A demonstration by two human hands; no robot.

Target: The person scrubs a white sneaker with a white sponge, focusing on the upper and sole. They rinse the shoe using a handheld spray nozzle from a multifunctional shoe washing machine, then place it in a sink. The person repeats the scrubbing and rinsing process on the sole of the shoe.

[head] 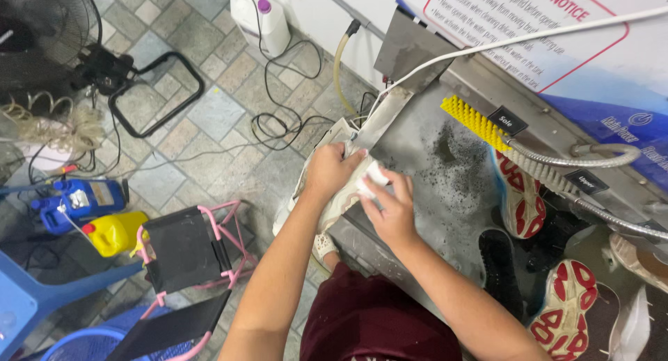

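At the far left a black fan (pixel 42 34) with a wire cage is standing on the mottled stone-tile floor (pixel 209 117), and below it a blue jug (pixel 73 201) and a yellow plastic canister (pixel 115 230) are sitting side by side. Just right of them a folding stool (pixel 191 253) with a pink tubular frame and black fabric seat is standing open. Black cables (pixel 285 121) are looping across the tiles, and a white plastic jug (pixel 259 17) with a purple cap is resting near the wall.

At the centre the left hand (pixel 332 170) is closing around a pale, cream-coloured shoe (pixel 341 194), gripping its upper from above — the shoe is hanging over the front edge of a wet stainless-steel basin (pixel 417 187). The right hand (pixel 391 209) is pressing a small white object (pixel 376 174) against the shoe, fingers curled around it; what that object is cannot be told.

Further right, grey speckled suds are lying on the metal, a stiff yellow bristle brush (pixel 474 122) is jutting from the machine, and a ribbed metal hose (pixel 557 173) is curving past. Shoes with red-and-white soles (pixel 522 201) are lying in dark water at the right.
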